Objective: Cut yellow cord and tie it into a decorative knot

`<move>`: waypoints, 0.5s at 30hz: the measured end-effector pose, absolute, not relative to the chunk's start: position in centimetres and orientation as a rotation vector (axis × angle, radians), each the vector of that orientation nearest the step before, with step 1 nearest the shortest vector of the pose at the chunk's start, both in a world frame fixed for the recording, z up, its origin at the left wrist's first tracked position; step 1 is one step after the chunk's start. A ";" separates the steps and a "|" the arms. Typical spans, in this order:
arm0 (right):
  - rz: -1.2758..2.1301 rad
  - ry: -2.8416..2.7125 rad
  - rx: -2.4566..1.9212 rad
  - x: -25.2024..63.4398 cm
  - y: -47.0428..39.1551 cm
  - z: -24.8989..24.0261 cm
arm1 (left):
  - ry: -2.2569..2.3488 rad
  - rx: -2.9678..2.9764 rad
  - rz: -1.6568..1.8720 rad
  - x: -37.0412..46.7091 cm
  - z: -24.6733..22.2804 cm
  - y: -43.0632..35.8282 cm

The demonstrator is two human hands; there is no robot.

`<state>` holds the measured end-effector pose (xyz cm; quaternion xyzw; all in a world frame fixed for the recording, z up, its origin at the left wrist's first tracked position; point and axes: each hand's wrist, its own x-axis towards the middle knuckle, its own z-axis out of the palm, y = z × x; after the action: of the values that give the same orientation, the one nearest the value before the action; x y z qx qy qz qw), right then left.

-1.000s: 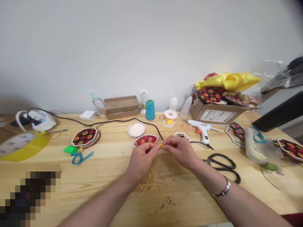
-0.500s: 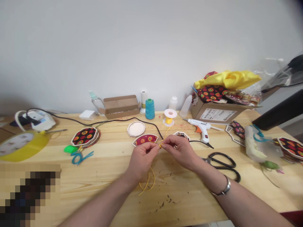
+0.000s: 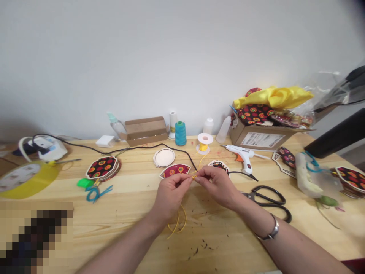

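wooden table [image 3: 122,236] with cardboard box [image 3: 256,137] of patterned fabric [image 3: 255,114]

white printed label on cardboard box [image 3: 234,133] (lettering too small to read)

one glue gun [image 3: 242,155], one pair of scissors [image 3: 252,195], one spool of yellow cord [image 3: 205,138], two thread cones [image 3: 180,134], one spray bottle [image 3: 117,127], two whitish bottles [image 3: 224,130], one yellow tape roll [image 3: 34,185], two stacks of patterned pieces [image 3: 102,167], one bracelet [image 3: 274,228].
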<state>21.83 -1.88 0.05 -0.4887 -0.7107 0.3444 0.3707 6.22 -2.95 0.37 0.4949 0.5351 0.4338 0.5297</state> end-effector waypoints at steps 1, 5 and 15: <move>0.896 -1.810 -1.259 21.8 -1.9 0.0 | 1.278 1.182 1.040 6.2 0.3 -2.9; 0.972 -1.770 -1.296 21.7 -1.8 0.1 | 1.267 1.036 1.025 6.2 0.0 -2.7; 0.737 -1.742 -1.181 21.6 -1.9 -0.1 | 0.996 0.576 0.959 6.1 0.0 -2.2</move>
<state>21.63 -1.95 -0.10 -0.4754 -0.7015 0.2967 0.4403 6.10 -2.17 -0.02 0.2618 0.4528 0.4361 0.7323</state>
